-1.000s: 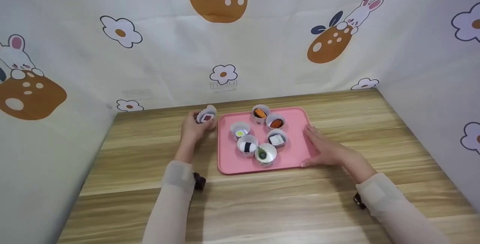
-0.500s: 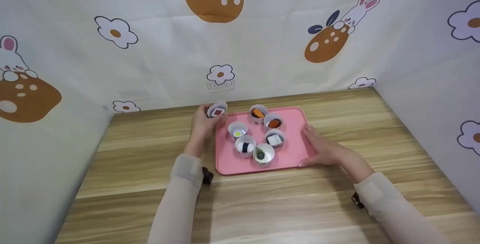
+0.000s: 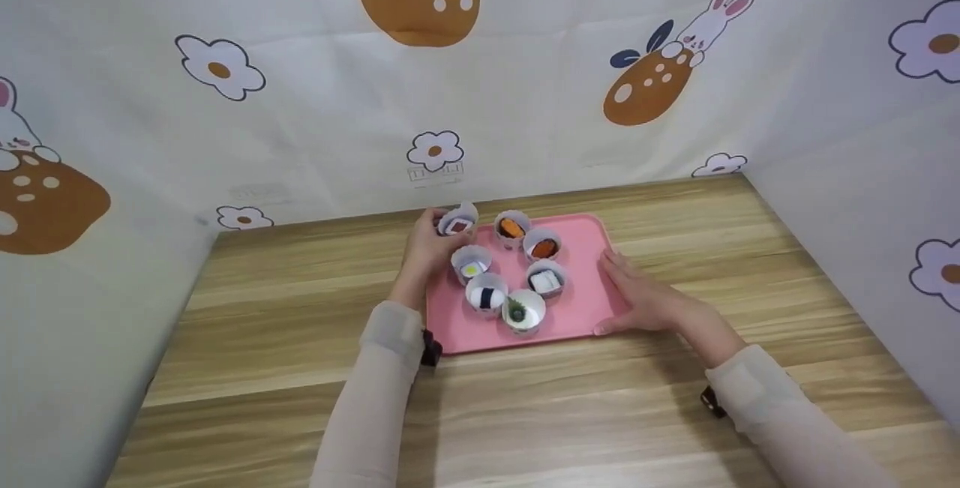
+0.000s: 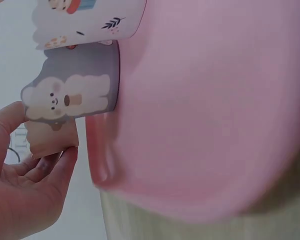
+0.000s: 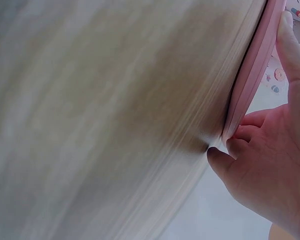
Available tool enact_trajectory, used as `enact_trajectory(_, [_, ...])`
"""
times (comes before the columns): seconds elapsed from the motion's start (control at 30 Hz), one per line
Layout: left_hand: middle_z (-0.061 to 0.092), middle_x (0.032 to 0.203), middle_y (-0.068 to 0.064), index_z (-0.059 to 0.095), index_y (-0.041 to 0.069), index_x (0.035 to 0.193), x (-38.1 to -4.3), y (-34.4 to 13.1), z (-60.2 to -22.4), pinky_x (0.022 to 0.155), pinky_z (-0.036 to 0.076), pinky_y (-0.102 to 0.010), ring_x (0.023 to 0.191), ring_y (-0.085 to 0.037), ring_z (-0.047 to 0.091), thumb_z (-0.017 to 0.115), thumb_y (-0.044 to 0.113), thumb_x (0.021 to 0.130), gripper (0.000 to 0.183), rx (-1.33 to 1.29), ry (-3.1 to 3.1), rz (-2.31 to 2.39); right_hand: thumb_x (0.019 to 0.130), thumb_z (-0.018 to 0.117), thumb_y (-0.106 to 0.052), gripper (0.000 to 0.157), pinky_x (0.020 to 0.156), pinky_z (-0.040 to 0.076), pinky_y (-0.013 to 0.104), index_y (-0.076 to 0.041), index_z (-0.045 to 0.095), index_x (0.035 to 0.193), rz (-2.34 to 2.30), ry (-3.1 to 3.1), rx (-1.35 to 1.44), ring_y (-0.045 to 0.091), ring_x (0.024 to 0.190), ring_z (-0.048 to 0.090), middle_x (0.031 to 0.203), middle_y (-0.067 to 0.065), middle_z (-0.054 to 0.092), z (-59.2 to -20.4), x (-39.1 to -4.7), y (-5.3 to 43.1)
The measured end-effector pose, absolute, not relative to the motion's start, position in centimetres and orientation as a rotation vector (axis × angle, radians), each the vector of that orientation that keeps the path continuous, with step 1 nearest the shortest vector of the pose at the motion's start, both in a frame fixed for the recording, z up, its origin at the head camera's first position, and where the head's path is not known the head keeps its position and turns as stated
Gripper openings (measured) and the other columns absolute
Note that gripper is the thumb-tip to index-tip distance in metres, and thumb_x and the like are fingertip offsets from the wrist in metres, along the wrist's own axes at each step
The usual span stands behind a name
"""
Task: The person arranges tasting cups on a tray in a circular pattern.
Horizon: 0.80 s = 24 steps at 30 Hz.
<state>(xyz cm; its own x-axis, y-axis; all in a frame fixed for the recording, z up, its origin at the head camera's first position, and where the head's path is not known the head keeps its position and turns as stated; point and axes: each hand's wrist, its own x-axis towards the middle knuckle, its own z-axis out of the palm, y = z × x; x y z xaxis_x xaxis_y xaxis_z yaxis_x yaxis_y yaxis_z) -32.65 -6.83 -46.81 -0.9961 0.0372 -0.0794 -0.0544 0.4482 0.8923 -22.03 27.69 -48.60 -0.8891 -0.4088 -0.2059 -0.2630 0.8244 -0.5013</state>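
In the head view my left hand (image 3: pixel 427 246) grips a pale paper baking cup (image 3: pixel 468 212) holding a toy sushi roll (image 3: pixel 459 226), white with a red centre. This cup is over the back left corner of the pink tray (image 3: pixel 579 297). The left wrist view shows thumb and fingers around the held cup (image 4: pixel 55 137), behind a bear-print cup (image 4: pixel 72 97). My right hand (image 3: pixel 649 297) rests against the tray's right end with fingers spread, the thumb at the front edge. Its fingers touch the tray's rim (image 5: pixel 250 75) in the right wrist view.
Several similar cups stand on the tray: one with orange-topped sushi (image 3: pixel 512 229), one with red-topped sushi (image 3: pixel 544 249), a yellow-centred roll (image 3: pixel 472 270), a black-banded white piece (image 3: pixel 487 298), a green-leaf piece (image 3: pixel 516 311) and a white piece (image 3: pixel 545 280). A printed curtain (image 3: pixel 525 98) stands behind the wooden table (image 3: pixel 300 308).
My left hand has carried the cup with the red-centred roll rightward, from beside the tray to over its back left corner. My right hand stays at the tray's right end.
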Motion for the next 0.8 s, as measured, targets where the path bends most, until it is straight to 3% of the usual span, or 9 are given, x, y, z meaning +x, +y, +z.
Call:
enact_trajectory(0.33, [0.06, 0.134, -0.021, 0.054, 0.0, 0.132, -33.04, -6.21, -47.53, 0.109, 0.047, -0.042, 0.126, -0.033, 0.056, 0.079, 0.022, 0.085, 0.058, 0.093, 2.63, 1.477, 0.08, 0.076, -0.056, 0.12, 0.123, 0.014, 0.059, 0.005, 0.008, 0.157, -0.668, 2.708, -0.507, 0.046, 0.153, 0.003, 0.166, 0.025, 0.0, -48.49, -21.9, 27.78])
enact_trajectory(0.8, [0.057, 0.138, -0.02, 0.054, 0.0, 0.134, -32.27, -6.66, -47.68, 0.115, 0.042, -0.043, 0.133, -0.034, 0.053, 0.069, 0.026, 0.093, 0.05, 0.146, 2.487, 1.516, 0.078, 0.076, -0.06, 0.123, 0.124, 0.011, 0.057, 0.003, 0.006, 0.158, -0.673, 2.705, -0.497, 0.044, 0.153, 0.001, 0.166, 0.023, -0.003, -48.7, -21.99, 27.75])
